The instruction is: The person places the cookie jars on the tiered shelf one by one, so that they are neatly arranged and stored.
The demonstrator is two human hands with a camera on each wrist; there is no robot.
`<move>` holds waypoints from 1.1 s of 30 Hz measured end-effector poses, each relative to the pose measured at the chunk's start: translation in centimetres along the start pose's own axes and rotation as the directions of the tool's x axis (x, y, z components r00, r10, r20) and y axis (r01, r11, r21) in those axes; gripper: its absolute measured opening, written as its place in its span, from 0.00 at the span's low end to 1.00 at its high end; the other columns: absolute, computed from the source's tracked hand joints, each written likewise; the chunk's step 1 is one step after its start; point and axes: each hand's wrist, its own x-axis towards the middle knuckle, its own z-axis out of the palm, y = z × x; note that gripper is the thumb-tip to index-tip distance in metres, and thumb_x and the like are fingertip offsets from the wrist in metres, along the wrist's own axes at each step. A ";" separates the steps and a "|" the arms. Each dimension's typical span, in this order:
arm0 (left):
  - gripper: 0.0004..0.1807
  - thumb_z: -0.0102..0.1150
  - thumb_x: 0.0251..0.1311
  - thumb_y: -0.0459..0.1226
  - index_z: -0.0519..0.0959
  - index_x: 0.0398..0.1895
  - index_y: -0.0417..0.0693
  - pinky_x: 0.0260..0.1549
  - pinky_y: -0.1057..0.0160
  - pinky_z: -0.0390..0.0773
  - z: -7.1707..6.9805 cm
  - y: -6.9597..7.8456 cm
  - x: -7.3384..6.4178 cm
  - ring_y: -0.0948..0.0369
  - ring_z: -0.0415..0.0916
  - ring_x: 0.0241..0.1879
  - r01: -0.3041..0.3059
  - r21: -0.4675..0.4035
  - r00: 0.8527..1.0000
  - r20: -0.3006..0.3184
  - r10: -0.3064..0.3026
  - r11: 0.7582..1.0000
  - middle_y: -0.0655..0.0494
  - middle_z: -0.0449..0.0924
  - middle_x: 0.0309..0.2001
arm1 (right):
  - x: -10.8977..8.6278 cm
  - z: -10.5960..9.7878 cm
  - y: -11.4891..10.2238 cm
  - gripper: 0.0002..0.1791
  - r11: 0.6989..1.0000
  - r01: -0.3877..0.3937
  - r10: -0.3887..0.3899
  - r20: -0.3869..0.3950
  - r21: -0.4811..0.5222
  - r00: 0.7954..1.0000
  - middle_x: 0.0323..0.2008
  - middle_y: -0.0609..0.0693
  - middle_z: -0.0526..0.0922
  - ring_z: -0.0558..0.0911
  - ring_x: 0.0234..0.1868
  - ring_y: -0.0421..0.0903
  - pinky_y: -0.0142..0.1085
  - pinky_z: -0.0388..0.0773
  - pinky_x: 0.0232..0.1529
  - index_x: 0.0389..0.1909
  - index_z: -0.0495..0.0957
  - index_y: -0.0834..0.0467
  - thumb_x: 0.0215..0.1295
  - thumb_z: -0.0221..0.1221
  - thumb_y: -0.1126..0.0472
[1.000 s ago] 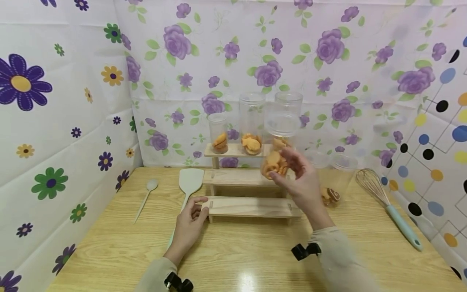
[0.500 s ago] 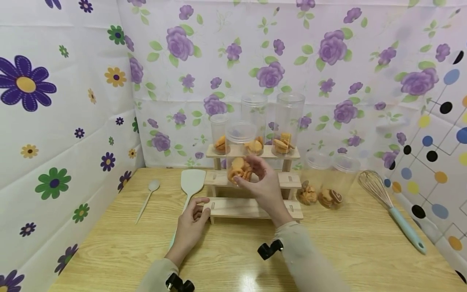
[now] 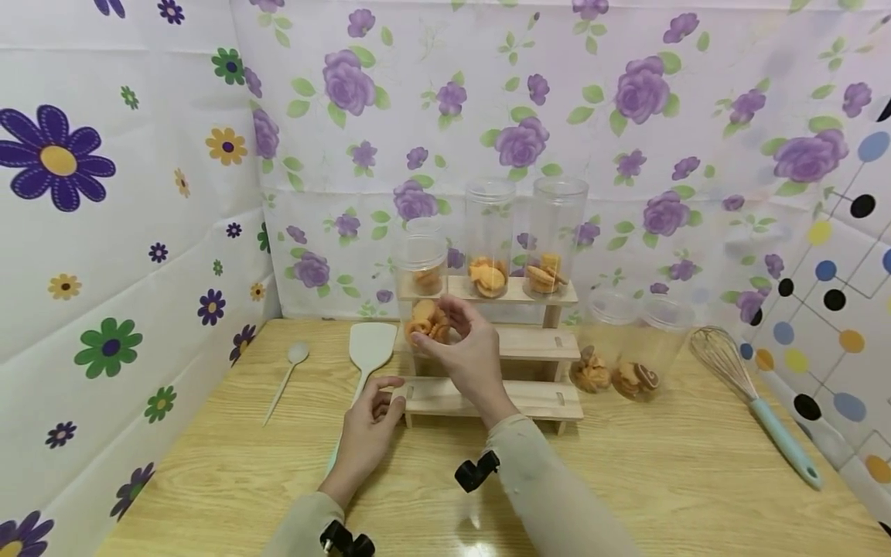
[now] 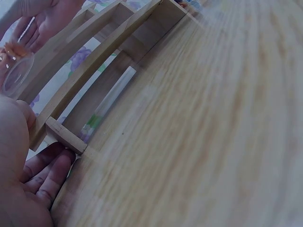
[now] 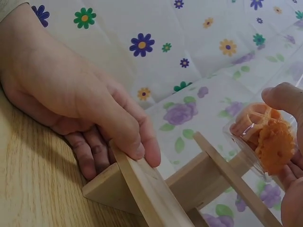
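One jar (image 3: 421, 292), biscuits (image 3: 425, 321) inside, gripped in the right hand (image 3: 473, 352) at the left end of the middle shelf (image 3: 532, 343), contact unclear; looks like the placing step, and the next move calls for a level set-down, then release. Left hand (image 3: 369, 429) pinches the bottom shelf (image 3: 431, 393); three jars (image 3: 489, 271) stand up top, two jars (image 3: 635, 363) at right on the table (image 3: 696, 464)

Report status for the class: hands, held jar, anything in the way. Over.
Left grip pinching bottom shelf, left end. Right grip holding cookie jar near middle shelf, left end; contact unclear. Spatula farther left, seemingly not in the way.
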 end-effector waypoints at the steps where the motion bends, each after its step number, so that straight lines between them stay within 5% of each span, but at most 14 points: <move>1: 0.15 0.63 0.83 0.38 0.82 0.68 0.56 0.39 0.69 0.81 0.0 0.1 0.0 0.58 0.84 0.41 -0.002 -0.002 1.000 -0.003 0.002 1.000 0.50 0.89 0.46 | 0.0 0.2 0.0 0.38 1.000 -0.005 0.005 -0.002 -0.005 1.000 0.64 0.42 0.86 0.83 0.70 0.43 0.42 0.80 0.71 0.71 0.82 0.54 0.61 0.85 0.56; 9: 0.15 0.64 0.82 0.37 0.82 0.67 0.52 0.40 0.69 0.81 0.3 -0.1 -0.1 0.55 0.85 0.41 -0.029 -0.017 1.000 -0.010 0.029 0.999 0.48 0.89 0.46 | 0.0 0.9 1.1 0.39 1.000 -0.020 0.020 -0.008 0.005 1.000 0.67 0.50 0.84 0.81 0.73 0.46 0.36 0.75 0.74 0.73 0.81 0.58 0.62 0.84 0.58; 23: 0.15 0.65 0.82 0.38 0.82 0.67 0.54 0.41 0.68 0.81 0.0 -0.1 -0.1 0.55 0.86 0.44 -0.031 -0.017 0.999 -0.013 0.031 0.999 0.51 0.89 0.46 | 0.8 1.5 1.2 0.42 0.995 -0.064 0.063 -0.005 -0.077 0.998 0.69 0.49 0.82 0.79 0.75 0.49 0.40 0.75 0.75 0.77 0.77 0.55 0.65 0.82 0.54; 33: 0.14 0.64 0.83 0.39 0.82 0.66 0.56 0.43 0.68 0.81 -0.1 0.0 -0.1 0.58 0.84 0.43 -0.029 -0.001 0.999 -0.014 0.029 1.000 0.50 0.89 0.45 | 0.3 0.9 0.4 0.54 0.989 -0.113 0.116 0.033 -0.097 0.993 0.72 0.48 0.79 0.77 0.76 0.48 0.43 0.73 0.78 0.85 0.66 0.53 0.61 0.84 0.58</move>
